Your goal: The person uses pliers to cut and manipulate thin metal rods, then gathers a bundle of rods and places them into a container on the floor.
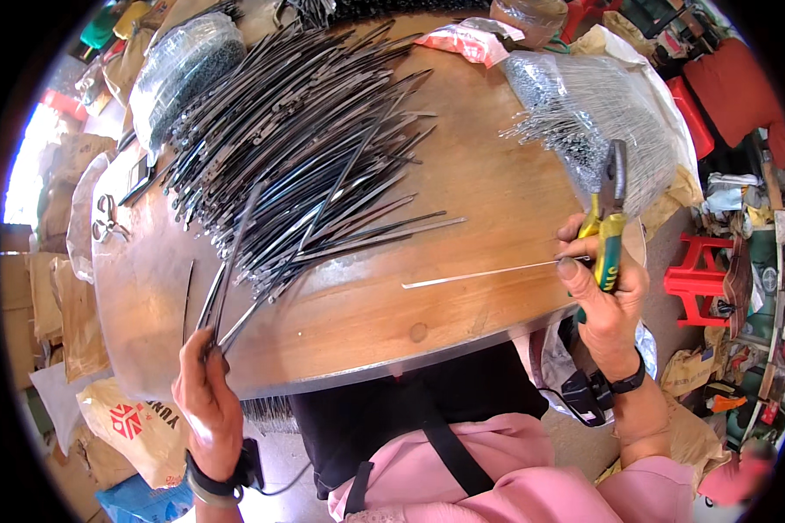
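Here we had the left hand (208,392) at the lower left of the frame, its forearm coming up from the bottom edge, wrist nearly upright, thumb and fingers drawn together and clamped on a few dark strips (237,235) that slanted up toward the pile. Over at the right of the frame, we watched the right hand (615,301), raised off a forearm from the lower right: its fingers were curled round the pliers (611,222), nose pointing up, while thumb and fingertip closed on one end of a pale strip (480,275) that ran leftward above the table (471,183). Whether the pliers' own jaws were parted, we could not tell. And there it was, the big heap of dark strips (296,148), sprawled across the upper left and middle of the tabletop, with a plastic-wrapped bundle (593,105) at the upper right. Now to the writing: we spotted pale lettering along the pliers' green grip, and at the lower left a tan sack (139,453) bearing a red emblem with dark capital letters beside it.
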### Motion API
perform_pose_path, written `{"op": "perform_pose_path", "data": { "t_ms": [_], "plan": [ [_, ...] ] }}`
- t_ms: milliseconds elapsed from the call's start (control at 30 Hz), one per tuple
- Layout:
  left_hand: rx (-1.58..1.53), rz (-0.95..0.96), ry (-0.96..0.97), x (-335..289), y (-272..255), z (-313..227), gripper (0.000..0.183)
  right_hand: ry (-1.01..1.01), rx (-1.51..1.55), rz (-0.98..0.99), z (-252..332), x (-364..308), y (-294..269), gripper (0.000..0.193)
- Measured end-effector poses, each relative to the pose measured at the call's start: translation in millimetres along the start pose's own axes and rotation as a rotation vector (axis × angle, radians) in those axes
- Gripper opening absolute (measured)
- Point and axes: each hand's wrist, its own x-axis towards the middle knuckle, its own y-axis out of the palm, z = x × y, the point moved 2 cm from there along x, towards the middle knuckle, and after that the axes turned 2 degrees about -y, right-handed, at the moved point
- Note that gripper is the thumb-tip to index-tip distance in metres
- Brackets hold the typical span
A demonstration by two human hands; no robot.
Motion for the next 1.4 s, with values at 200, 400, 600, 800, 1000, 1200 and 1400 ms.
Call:
{"op": "perform_pose_path", "data": {
  "t_ms": [200, 400, 600, 800, 1000, 1200, 1400],
  "plan": [
    [-0.925, -0.036, -0.864, -58.9, -5.7, -31.8, 0.042, 0.324, 0.579, -0.008, 5.0, -10.5, 14.3, 0.019],
    [-1.667, 0.288, -0.892, -42.8, 47.8, -72.7, 0.078, 0.312, 0.691, 0.030, 16.5, -13.4, 32.4, 0.019],
    [-1.577, 0.506, -0.813, -44.0, 67.7, -79.7, 0.020, 0.128, 0.562, 0.083, 35.9, -8.8, 27.3, 0.022],
    [-1.139, 0.466, -0.653, -55.9, 72.7, -71.7, 0.015, -0.033, 0.196, 0.152, 28.9, -13.7, 22.6, 0.018],
    [-0.817, 0.683, -0.516, -46.1, 77.8, -83.2, 0.014, -0.055, -0.018, 0.314, 21.7, -25.4, 35.7, 0.015],
    [-0.903, 0.964, -0.744, -40.3, 74.9, -79.7, 0.007, 0.190, 0.307, 0.291, -4.5, -38.2, 60.9, 0.012],
    [-0.921, 0.982, -0.763, -45.0, 76.1, -74.7, 0.007, 0.338, 0.316, 0.354, 1.0, -36.2, 56.9, 0.011]
  ]
}}
